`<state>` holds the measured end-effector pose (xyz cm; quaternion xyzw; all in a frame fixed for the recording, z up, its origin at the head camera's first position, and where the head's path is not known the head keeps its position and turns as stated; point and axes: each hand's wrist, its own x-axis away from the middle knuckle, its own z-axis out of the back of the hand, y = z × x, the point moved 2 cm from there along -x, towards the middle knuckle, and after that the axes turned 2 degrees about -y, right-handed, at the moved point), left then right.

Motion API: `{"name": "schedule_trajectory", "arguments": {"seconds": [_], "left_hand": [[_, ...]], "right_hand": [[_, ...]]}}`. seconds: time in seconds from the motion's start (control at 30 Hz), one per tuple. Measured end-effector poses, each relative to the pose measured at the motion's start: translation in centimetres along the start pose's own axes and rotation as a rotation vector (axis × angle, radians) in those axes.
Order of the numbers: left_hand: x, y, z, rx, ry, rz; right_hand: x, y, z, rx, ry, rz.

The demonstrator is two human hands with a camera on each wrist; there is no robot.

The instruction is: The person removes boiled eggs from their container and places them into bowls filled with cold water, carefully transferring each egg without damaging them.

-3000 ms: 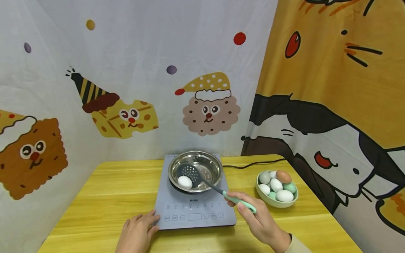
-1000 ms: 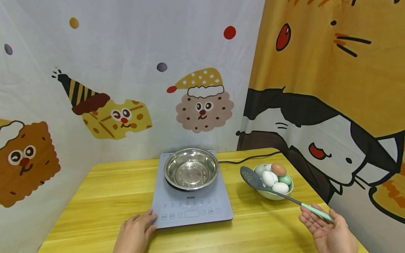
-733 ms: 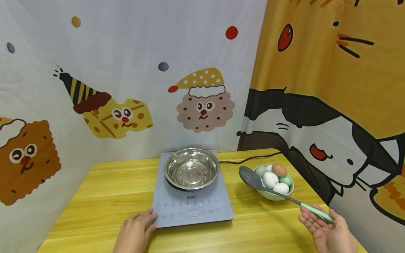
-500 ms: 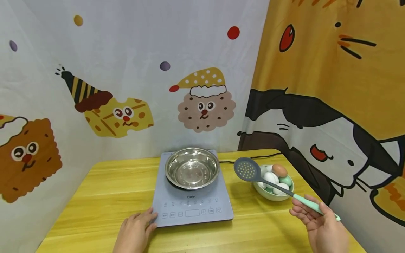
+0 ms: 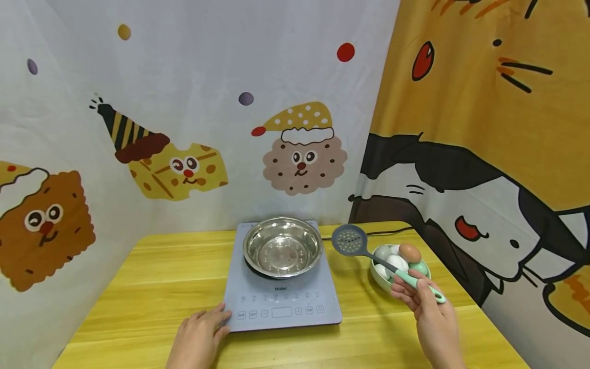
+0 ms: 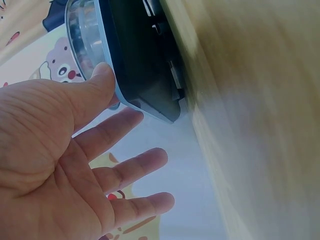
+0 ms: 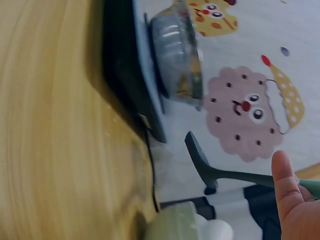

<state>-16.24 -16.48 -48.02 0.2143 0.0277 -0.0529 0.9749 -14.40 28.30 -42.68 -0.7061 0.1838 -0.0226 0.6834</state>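
Note:
My right hand point(image 5: 430, 307) grips the mint-green handle of a grey skimmer point(image 5: 349, 240). Its round, perforated head is bare and hovers between the steel pan and the egg bowl. A light green bowl point(image 5: 379, 277) holds several eggs point(image 5: 397, 263) in white, green and brown, partly hidden behind the skimmer handle and my fingers. The shallow steel pan point(image 5: 282, 248) stands on a flat induction cooker point(image 5: 282, 302), with no egg inside. At the cooker's front left corner, my left hand point(image 5: 198, 335) touches the edge with thumb and forefinger, its other fingers spread in the left wrist view.
The cooker's black cord point(image 5: 389, 231) runs along the back of the wooden table point(image 5: 161, 277) to the right. A cartoon-printed cloth point(image 5: 193, 102) hangs right behind the table, and another cloth point(image 5: 461, 118) borders the right side.
Three seconds ago the skimmer lay in the pan beside a white egg. That egg left the pan, the skimmer tipped over the bowl, and it now swings back left, levelled and bare.

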Motion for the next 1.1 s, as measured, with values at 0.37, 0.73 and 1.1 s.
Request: {"name": "schedule_trajectory", "arguments": {"seconds": [0.37,0.73,1.1], "left_hand": [[-0.2,0.1,-0.2,-0.005,-0.024,0.019],[0.0,-0.2,-0.2,-0.017,0.017,-0.015],[0.0,-0.5,-0.4,-0.027,-0.004,-0.010]], "right_hand": [[-1.5,4.2,-2.4,-0.050,-0.145,-0.077],[1.0,6.7,-1.3,0.275,-0.301,-0.460],[1.9,6.5,-0.6,0.559,-0.529,-0.525]]}}
